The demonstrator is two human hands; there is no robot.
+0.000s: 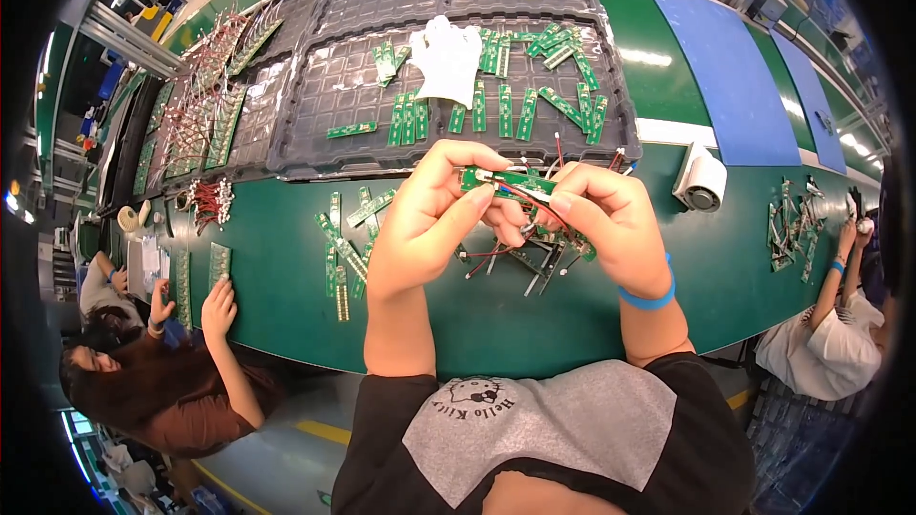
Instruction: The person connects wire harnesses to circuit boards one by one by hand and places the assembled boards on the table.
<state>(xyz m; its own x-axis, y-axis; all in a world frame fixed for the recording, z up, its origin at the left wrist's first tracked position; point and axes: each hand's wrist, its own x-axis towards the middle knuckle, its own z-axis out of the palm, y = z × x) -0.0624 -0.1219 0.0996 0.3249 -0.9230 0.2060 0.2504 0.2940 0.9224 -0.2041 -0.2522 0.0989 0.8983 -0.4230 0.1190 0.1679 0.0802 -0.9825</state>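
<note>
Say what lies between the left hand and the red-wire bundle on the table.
Head view: loose green circuit boards on the table, some crossing, nearer the left hand.

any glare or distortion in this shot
In the head view, the green table bows with fisheye bending and the corners go black; glare streaks the green surface right of the dark tray; also in the head view, the white glove looks washed out, and the finest details of the held circuit board are too small to tell.

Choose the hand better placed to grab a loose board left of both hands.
Likely the left hand: the loose boards lie just beside it, with the right hand farther across. Both hold a circuit board, so the left must release first.
</note>
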